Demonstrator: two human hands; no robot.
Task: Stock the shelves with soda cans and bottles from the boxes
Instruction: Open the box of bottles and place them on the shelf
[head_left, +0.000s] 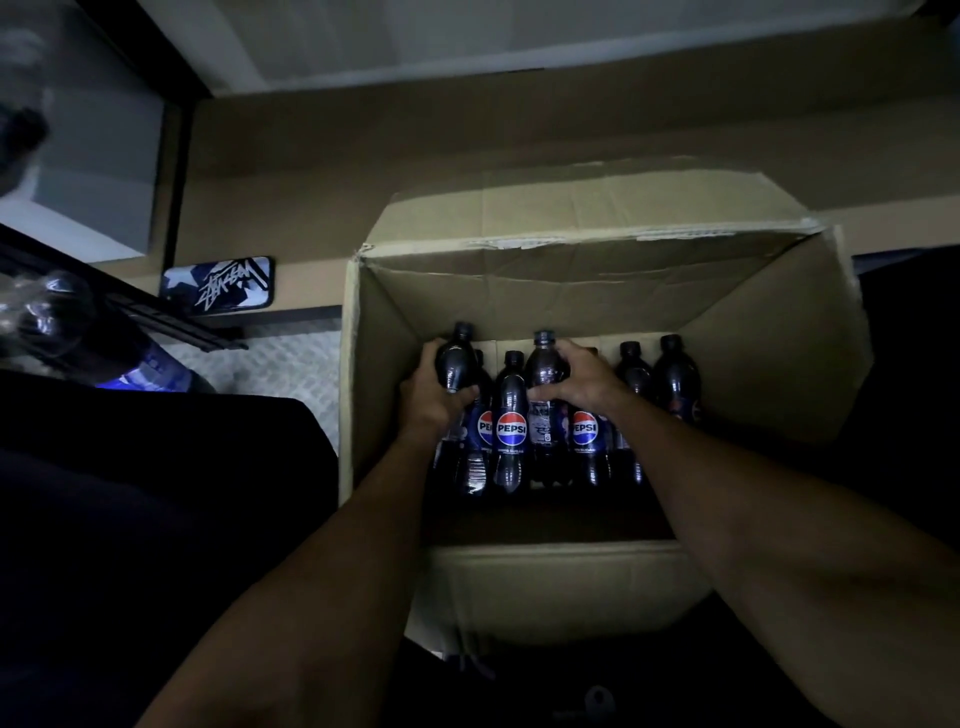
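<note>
view: head, looking down; dim light, only one view
cardboard box: open, flaps up, standing right in front of the person; one row of dark soda bottles upright against its far wall, the near part of the box bottom in shadow
left hand: inside the box at the left end of the row, fingers and thumb curled round the left bottle at its shoulder; holding it
left bottle: dark cap on, upright, close to the box's left wall, touching the next bottle in the row
right hand: inside the box, fingers wrapped over the upper body of the right bottle; holding it
right bottle: capped, upright, label turned so the print side shows
middle bottle: between the two held ones, Pepsi logo facing the camera, no hand on it
far-right bottles: two capped bottles right of the right hand, upright, untouched
labelled bottle: Pepsi logo showing under the right wrist, top hidden by the hand
forearms: both bare, reaching in over the near box wall
phone: lying flat beyond the box's left corner, graphic case facing up
blurred bottles: far left, by a dark rack, too blurred to count
floor: patterned metal plate left of the box
</note>
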